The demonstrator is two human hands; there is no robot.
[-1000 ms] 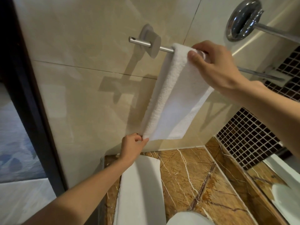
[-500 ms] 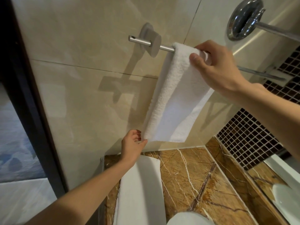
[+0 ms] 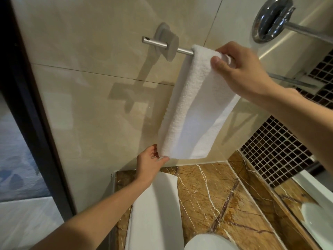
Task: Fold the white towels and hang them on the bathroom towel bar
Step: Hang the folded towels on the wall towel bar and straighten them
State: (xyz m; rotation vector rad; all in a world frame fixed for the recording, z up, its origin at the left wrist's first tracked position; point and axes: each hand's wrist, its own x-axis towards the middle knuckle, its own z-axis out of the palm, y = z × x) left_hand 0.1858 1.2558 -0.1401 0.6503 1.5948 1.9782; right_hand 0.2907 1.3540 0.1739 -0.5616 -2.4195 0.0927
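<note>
The folded white towel [image 3: 194,109] hangs over the towel bar [image 3: 182,50] on the beige tiled wall. My right hand [image 3: 241,69] grasps its top fold at the bar, thumb in front, fingers behind. My left hand [image 3: 149,166] pinches the lower left corner between thumb and fingers, close to the wall. Below, a second white towel [image 3: 156,213] lies flat on the brown marble worktop [image 3: 216,204].

You see: white folded towel [image 3: 194,109], nubbly matt terry cloth | brushed matt metal towel bar [image 3: 155,43] | glossy beige wall tiles [image 3: 100,98] | polished brown veined marble counter [image 3: 216,199] | mirror-bright chrome round fitting [image 3: 270,18] | small dark glossy mosaic tiles [image 3: 273,152].
</note>
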